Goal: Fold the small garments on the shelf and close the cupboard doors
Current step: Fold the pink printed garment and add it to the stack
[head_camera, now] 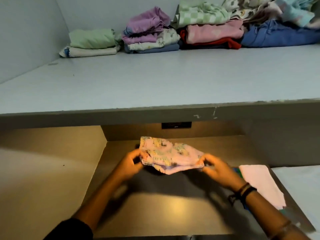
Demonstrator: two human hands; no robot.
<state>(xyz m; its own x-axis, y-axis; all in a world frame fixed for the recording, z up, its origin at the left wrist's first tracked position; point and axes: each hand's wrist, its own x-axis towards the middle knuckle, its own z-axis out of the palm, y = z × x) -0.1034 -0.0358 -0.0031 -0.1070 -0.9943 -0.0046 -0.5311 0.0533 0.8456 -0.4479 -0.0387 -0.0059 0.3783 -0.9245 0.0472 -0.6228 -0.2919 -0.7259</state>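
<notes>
A small lilac garment [170, 155] with a green and yellow print hangs between both hands above the lower shelf [173, 208]. My left hand [131, 163] pinches its left edge and my right hand [216, 168] pinches its right edge. The cloth is partly doubled over and sags in the middle. On the upper shelf [155, 80], along the back wall, lie stacks of folded garments: a green and white stack [91, 43], a purple and floral stack [150, 35], a pink and red stack [213, 34] and a blue pile [280, 36]. No cupboard doors are in sight.
A folded pale pink cloth [259, 182] rests at the right of the lower shelf over something green and blue. Loose patterned clothes [259, 9] top the far right piles. The upper shelf's front edge [155, 115] juts out above my hands.
</notes>
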